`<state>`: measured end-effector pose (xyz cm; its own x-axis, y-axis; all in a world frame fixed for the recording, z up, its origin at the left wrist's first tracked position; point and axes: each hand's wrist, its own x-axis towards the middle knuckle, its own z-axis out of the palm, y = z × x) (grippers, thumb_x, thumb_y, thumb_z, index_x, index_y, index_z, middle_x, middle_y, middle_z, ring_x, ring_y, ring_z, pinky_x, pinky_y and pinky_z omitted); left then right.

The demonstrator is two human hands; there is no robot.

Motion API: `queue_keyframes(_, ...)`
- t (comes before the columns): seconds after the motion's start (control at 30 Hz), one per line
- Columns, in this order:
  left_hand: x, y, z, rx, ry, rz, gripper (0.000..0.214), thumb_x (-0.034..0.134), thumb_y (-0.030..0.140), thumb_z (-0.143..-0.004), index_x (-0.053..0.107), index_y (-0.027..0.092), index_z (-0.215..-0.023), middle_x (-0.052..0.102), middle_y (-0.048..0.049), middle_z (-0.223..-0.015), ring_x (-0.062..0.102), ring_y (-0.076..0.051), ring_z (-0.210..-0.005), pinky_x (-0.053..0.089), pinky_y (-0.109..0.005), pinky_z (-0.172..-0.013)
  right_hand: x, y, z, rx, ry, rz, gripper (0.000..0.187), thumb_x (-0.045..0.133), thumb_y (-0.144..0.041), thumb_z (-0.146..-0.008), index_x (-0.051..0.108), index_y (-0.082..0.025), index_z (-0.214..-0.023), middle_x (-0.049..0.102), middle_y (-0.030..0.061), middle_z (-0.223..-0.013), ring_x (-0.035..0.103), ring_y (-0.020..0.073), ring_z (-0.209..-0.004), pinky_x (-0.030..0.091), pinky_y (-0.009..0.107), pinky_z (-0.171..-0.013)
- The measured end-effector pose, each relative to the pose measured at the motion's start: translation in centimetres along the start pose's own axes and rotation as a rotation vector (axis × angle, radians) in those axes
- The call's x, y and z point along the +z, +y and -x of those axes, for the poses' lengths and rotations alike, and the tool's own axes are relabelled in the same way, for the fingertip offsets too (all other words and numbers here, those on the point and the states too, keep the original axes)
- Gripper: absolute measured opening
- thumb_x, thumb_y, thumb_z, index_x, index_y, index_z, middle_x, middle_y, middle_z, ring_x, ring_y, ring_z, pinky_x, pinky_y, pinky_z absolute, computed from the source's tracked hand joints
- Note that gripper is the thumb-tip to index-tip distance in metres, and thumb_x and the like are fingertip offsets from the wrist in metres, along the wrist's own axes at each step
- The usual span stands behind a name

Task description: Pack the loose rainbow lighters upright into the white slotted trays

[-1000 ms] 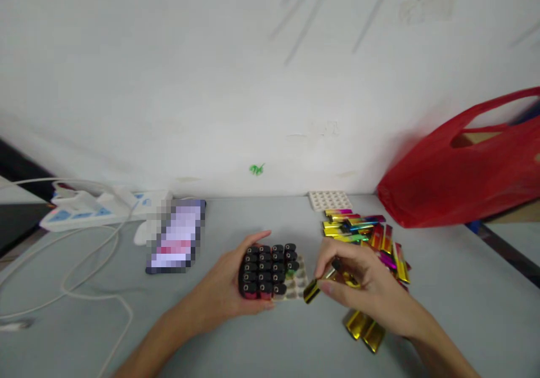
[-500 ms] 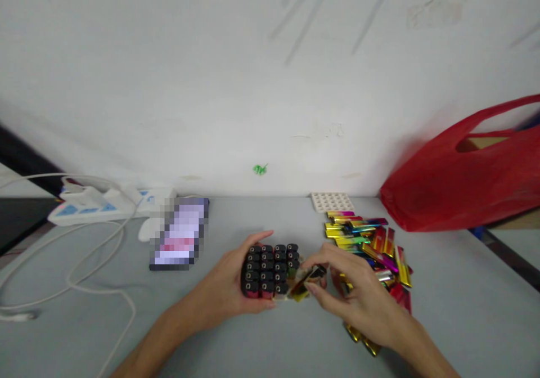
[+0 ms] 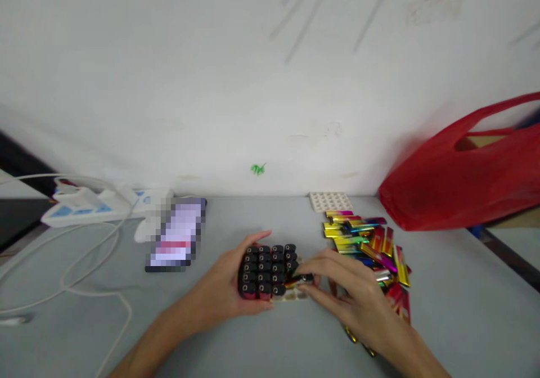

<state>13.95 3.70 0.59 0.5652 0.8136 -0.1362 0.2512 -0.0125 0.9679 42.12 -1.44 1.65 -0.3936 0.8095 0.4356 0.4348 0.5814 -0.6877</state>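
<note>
Several rows of black-capped pieces [image 3: 264, 277] stand close together in a pale tray [image 3: 291, 296] before you, above the worktop [image 3: 236, 350]; whether the tray rests on it is hard to tell. Your left hand [image 3: 221, 285] is wrapped around the tray's left end, fingers along the far and near sides. Your right hand [image 3: 354, 291] pinches a single black-ended piece [image 3: 306, 278] between thumb and fingertips, tilted over the tray's bare pockets, its shiny body slanting left beside the filled columns; you cannot see whether its lower end is seated. Just right of that hand lies a loose heap of shiny, coloured pieces [image 3: 375, 243], with a white grid [image 3: 331, 201] behind it.

Expect the piece to be light and stiff, its mirror-like sides probably slippery, so take it near the black end and keep the pinch firm but gentle. The tray looks thin and may flex; support it along both sides, since the crowded pieces probably make its left end heavier.
</note>
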Motion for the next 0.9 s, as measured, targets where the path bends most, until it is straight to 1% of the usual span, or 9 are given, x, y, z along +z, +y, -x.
queue_keyframes(0.13,0.0,0.1,0.1,-0.007,-0.005,-0.002,0.11,0.097,0.021,-0.076,0.036,0.031,-0.166,0.074,-0.0076,-0.135,0.079,-0.022,-0.089,0.065,-0.035,-0.083,0.1,-0.5,0.0,-0.003,-0.019,0.059,0.025,0.068,-0.029,-0.111,0.07,-0.031,-0.136,0.078,0.0023,-0.114,0.074,0.0184,-0.097,0.06,0.031,-0.086)
queue_keyframes(0.23,0.0,0.2,0.1,0.002,-0.009,-0.017,0.111,0.097,0.021,-0.075,0.035,0.031,-0.167,0.075,-0.0076,-0.132,0.079,-0.023,-0.092,0.064,-0.036,-0.085,0.5,-0.2,0.2,0.018,0.029,0.097,0.032,0.069,-0.034,-0.111,0.065,-0.033,-0.143,0.078,0.0021,-0.112,0.075,0.0196,-0.094,0.061,0.033,-0.087)
queue_keyframes(0.4,0.1,0.2,-0.1,-0.016,0.018,-0.02,0.11,0.097,0.025,-0.073,0.037,0.03,-0.166,0.075,-0.0083,-0.13,0.078,-0.022,-0.084,0.065,-0.036,-0.081,1.4,-0.1,0.3,0.056,0.118,0.087,0.02,0.071,-0.037,-0.11,0.066,-0.027,-0.126,0.077,0.0008,-0.101,0.071,0.0164,-0.076,0.057,0.028,-0.071)
queue_keyframes(0.53,0.1,0.2,-0.1,-0.016,0.02,-0.02,0.11,0.097,0.026,-0.072,0.038,0.03,-0.165,0.074,-0.0097,-0.132,0.079,-0.025,-0.09,0.066,-0.038,-0.083,1.3,-0.7,0.0,0.014,0.103,0.095,0.009,0.07,-0.032,-0.11,0.069,-0.026,-0.117,0.075,0.0013,-0.097,0.07,0.0177,-0.079,0.054,0.03,-0.073)
queue_keyframes(0.6,0.1,0.3,0.0,-0.021,0.027,-0.019,0.109,0.097,0.025,-0.072,0.04,0.03,-0.165,0.073,-0.0094,-0.134,0.079,-0.024,-0.088,0.066,-0.038,-0.083,0.8,-0.8,-0.2,0.034,0.104,0.114,0.005,0.066,-0.029,-0.111,0.068,-0.025,-0.113,0.073,0.0019,-0.094,0.069,0.0192,-0.08,0.053,0.032,-0.074)
queue_keyframes(0.67,0.1,0.4,0.1,-0.025,0.042,-0.026,0.109,0.098,0.025,-0.071,0.042,0.031,-0.164,0.072,-0.0093,-0.136,0.078,-0.023,-0.087,0.066,-0.038,-0.084,0.0,-0.5,-0.3,0.105,0.176,0.219,0.006,0.061,-0.026,-0.109,0.066,-0.024,-0.112,0.071,0.0034,-0.094,0.068,0.021,-0.08,0.051,0.035,-0.074)
queue_keyframes(0.77,0.2,0.5,0.2,-0.041,0.036,-0.011,0.11,0.097,0.024,-0.071,0.041,0.03,-0.165,0.073,-0.0094,-0.134,0.078,-0.022,-0.084,0.066,-0.037,-0.082,-1.7,0.6,-0.3,0.322,0.304,0.584,0.015,0.06,-0.027,-0.101,0.066,-0.024,-0.114,0.068,0.0089,-0.11,0.067,0.026,-0.084,0.047,0.039,-0.072)
queue_keyframes(0.83,0.2,0.5,0.2,-0.043,0.038,-0.01,0.11,0.096,0.022,-0.071,0.041,0.029,-0.166,0.073,-0.0095,-0.133,0.079,-0.023,-0.086,0.066,-0.036,-0.081,-3.1,1.4,-0.2,0.521,0.294,0.814,0.019,0.061,-0.033,-0.097,0.065,-0.023,-0.113,0.065,0.0118,-0.117,0.067,0.0288,-0.084,0.042,0.038,-0.065)
queue_keyframes(0.9,0.3,0.4,0.2,-0.038,0.05,-0.016,0.109,0.097,0.022,-0.07,0.042,0.03,-0.165,0.073,-0.0094,-0.134,0.079,-0.023,-0.089,0.066,-0.035,-0.081,-4.3,2.0,-0.1,0.702,0.224,0.933,0.02,0.059,-0.037,-0.098,0.064,-0.023,-0.111,0.062,0.0114,-0.112,0.066,0.029,-0.078,0.035,0.036,-0.061)
